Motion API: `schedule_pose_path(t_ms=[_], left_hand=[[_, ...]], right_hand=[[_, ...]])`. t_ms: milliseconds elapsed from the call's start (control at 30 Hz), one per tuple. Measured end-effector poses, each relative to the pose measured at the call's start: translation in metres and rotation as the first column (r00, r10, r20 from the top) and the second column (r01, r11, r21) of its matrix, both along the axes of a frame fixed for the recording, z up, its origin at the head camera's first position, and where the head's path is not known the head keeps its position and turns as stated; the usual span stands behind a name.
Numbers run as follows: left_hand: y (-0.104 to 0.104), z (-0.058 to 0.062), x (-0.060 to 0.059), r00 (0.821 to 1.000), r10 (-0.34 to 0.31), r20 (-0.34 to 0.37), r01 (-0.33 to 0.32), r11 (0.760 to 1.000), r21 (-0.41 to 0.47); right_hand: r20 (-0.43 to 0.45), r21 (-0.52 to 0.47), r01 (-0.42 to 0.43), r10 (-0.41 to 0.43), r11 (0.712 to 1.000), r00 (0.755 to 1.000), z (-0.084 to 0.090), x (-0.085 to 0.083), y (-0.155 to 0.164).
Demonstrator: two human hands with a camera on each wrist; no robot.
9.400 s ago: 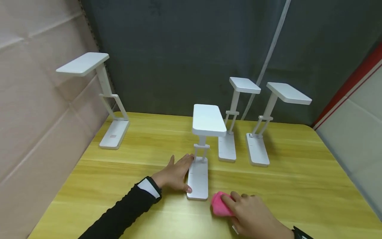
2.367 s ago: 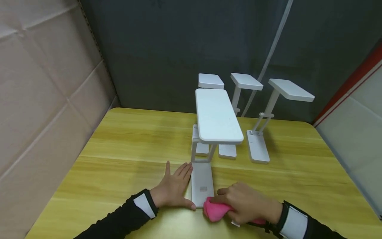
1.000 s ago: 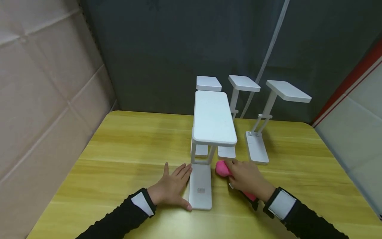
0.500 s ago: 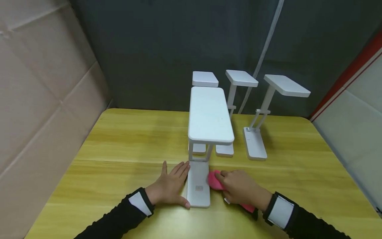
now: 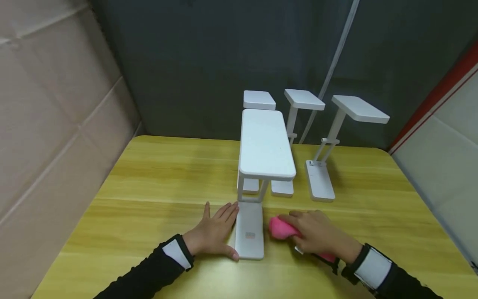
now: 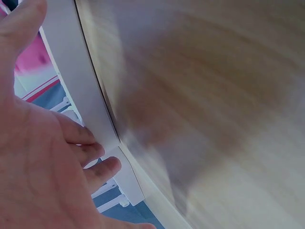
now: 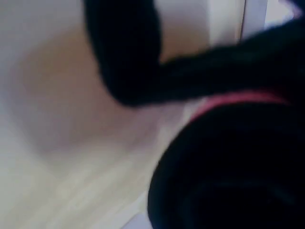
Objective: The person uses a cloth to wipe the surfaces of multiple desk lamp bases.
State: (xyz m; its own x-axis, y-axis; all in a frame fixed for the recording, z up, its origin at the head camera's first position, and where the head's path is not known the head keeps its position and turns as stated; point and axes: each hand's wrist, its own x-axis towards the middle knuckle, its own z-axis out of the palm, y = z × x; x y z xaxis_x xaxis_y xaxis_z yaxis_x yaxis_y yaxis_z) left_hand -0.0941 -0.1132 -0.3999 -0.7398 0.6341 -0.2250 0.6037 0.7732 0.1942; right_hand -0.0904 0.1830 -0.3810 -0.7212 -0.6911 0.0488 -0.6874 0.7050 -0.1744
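Note:
A white folding stand (image 5: 267,143) with a flat rectangular top stands upright in the middle of the table. Its narrow base (image 5: 249,232) points towards me and bears a small label. My left hand (image 5: 214,232) lies spread along the base's left side, its fingertips and thumb touching the edge. In the left wrist view the straight fingers of the left hand (image 6: 43,157) meet the white edge. My right hand (image 5: 319,234) grips a bunched pink cloth (image 5: 281,228) just right of the base, apart from it. The right wrist view is dark and blurred.
Three similar white stands are behind: one partly hidden stand (image 5: 259,99), a middle stand (image 5: 304,99) and a right stand (image 5: 321,182). The wooden table (image 5: 179,166) ends at a dark back panel (image 5: 205,70). A pale wall (image 5: 67,166) rises on the left.
The stand once at far left is now before me; the former front stand is behind it. Lately the right hand and cloth moved from beside the base to the right, while the left hand stays.

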Motion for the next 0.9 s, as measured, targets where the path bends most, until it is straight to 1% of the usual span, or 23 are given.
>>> schedule_pose_path(t_ms=[67,133,200,267,333,433,533,600,700,767,867,900], left_hand=[[0.001,-0.001,0.001,1.000,0.002,0.007,-0.002,1.000,-0.003],[0.001,-0.002,0.002,1.000,0.007,0.017,-0.007,1.000,-0.006],[0.002,-0.003,0.004,1.000,0.005,0.019,-0.005,1.000,-0.009],[0.004,-0.004,0.006,1.000,-0.001,0.010,0.001,1.000,-0.004],[0.005,-0.004,0.006,1.000,-0.007,-0.004,0.007,1.000,0.001],[0.006,-0.003,0.006,1.000,-0.004,-0.028,0.004,1.000,0.000],[0.005,0.000,0.005,0.999,0.007,-0.036,-0.008,1.000,-0.015],[0.004,0.002,0.004,0.999,0.011,-0.035,-0.011,1.000,-0.022],[0.003,0.003,0.003,0.999,0.008,-0.031,-0.009,1.000,-0.022],[0.003,0.003,0.002,1.000,0.010,-0.023,-0.011,1.000,-0.018],[0.004,0.003,0.002,1.000,0.010,-0.012,-0.010,1.000,-0.011],[0.005,0.003,0.002,1.000,0.009,-0.007,-0.009,1.000,-0.008]], right_hand=[[-0.070,0.031,0.115,-0.113,0.993,0.991,-0.006,-0.012,-0.004],[-0.120,0.045,0.184,-0.178,0.982,0.977,-0.015,-0.021,-0.011],[-0.147,0.039,0.204,-0.197,0.978,0.969,-0.022,-0.026,-0.020],[-0.181,0.035,0.191,-0.181,0.981,0.967,-0.028,-0.028,-0.027],[-0.209,0.038,0.158,-0.147,0.987,0.967,-0.028,-0.027,-0.030],[-0.227,0.061,0.074,-0.059,0.995,0.972,-0.023,-0.024,-0.029],[-0.190,0.082,-0.039,0.054,0.996,0.980,-0.017,-0.015,-0.025],[-0.160,0.099,-0.104,0.119,0.990,0.980,-0.014,-0.007,-0.022],[-0.115,0.116,-0.180,0.193,0.977,0.974,-0.011,0.009,-0.019],[-0.089,0.098,-0.237,0.246,0.967,0.965,-0.010,0.019,-0.015],[-0.045,-0.001,-0.330,0.330,0.944,0.943,-0.010,0.029,-0.007],[-0.036,-0.039,-0.342,0.341,0.939,0.939,-0.010,0.031,-0.003]])
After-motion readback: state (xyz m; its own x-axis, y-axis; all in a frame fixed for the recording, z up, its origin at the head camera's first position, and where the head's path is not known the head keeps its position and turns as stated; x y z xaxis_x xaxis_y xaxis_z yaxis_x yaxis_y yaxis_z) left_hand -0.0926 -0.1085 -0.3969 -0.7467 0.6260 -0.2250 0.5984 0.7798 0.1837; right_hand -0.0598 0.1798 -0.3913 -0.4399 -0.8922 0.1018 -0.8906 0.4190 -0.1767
